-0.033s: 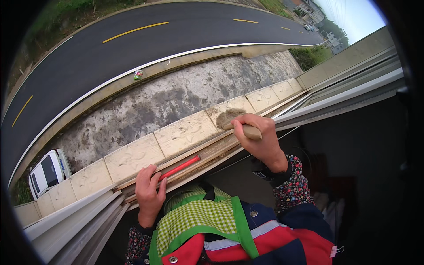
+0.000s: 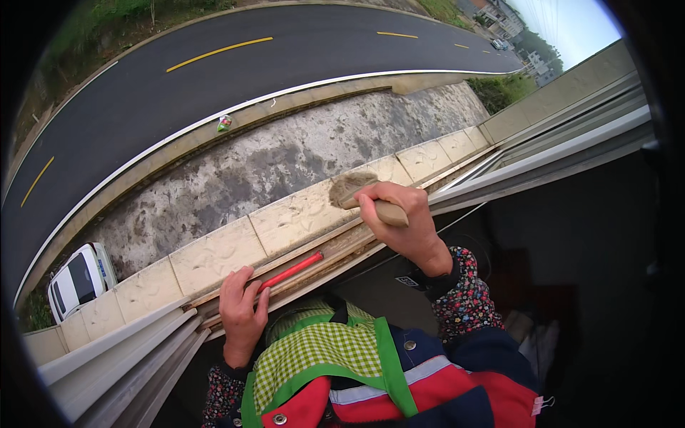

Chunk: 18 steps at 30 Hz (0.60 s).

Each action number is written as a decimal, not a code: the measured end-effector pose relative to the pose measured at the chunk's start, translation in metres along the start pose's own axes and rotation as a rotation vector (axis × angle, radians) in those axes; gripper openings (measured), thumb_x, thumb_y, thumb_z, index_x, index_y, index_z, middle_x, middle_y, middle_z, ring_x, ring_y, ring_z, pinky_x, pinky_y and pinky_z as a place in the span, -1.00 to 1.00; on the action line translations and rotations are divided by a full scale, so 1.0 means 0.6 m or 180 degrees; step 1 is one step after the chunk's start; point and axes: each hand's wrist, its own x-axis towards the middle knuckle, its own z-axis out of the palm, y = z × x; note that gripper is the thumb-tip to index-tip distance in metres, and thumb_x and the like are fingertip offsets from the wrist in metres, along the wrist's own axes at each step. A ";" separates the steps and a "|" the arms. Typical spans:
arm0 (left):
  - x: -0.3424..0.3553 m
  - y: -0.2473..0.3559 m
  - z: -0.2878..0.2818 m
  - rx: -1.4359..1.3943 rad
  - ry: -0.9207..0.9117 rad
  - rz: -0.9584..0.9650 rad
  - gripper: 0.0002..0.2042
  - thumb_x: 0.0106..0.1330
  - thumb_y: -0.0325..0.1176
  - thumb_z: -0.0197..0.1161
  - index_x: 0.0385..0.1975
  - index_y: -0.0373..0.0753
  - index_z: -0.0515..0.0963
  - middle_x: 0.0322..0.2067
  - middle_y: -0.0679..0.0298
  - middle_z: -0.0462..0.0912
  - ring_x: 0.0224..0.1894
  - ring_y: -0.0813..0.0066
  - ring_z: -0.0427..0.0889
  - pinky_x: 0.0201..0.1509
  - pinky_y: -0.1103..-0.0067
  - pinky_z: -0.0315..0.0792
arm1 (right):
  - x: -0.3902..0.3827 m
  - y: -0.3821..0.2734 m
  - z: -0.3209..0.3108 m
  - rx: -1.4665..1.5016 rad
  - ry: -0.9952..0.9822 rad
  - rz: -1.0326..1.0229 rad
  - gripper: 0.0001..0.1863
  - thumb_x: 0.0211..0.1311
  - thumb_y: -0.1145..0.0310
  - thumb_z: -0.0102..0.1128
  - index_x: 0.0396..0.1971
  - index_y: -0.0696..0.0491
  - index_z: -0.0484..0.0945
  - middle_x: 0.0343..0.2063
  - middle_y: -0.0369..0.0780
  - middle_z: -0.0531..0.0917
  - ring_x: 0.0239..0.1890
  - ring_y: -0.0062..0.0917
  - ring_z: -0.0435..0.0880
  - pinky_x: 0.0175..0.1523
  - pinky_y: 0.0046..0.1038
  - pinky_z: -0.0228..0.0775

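Observation:
My right hand [image 2: 407,214] grips the wooden handle of a brush [image 2: 351,190] with spread, grey-brown bristles. The bristles press on the pale tiled outer ledge [image 2: 289,221], and the handle's butt sticks out below my fingers. Further left, my left hand [image 2: 241,307] is closed at the window frame's edge, around the near end of a slim red stick [image 2: 292,272]. The stick points up and right along the dirty window track [image 2: 342,246]. Its hidden end lies behind my fingers.
Sliding window panes [image 2: 121,371] stand at the lower left, with another frame [image 2: 556,160] at the right. Beyond the ledge, far below, lie stained concrete [image 2: 235,167], a white car [image 2: 80,280] and a road [image 2: 214,78]. A green checked apron [image 2: 321,357] covers my front.
My right hand has moved left along the ledge, carrying the brush with it. My left hand and the red stick stay in place.

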 end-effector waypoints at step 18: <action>0.005 0.004 0.000 0.0207 -0.0117 0.0112 -0.82 0.14 -0.45 0.42 -0.30 -0.37 0.64 -0.01 0.04 0.61 0.07 0.01 0.56 0.26 0.15 0.39 | 0.055 0.070 0.118 0.1460 -0.0718 0.0442 -0.86 0.22 0.43 0.28 -0.39 0.20 0.70 -0.52 -0.16 0.74 -0.48 -0.54 0.72 -0.31 -0.49 0.52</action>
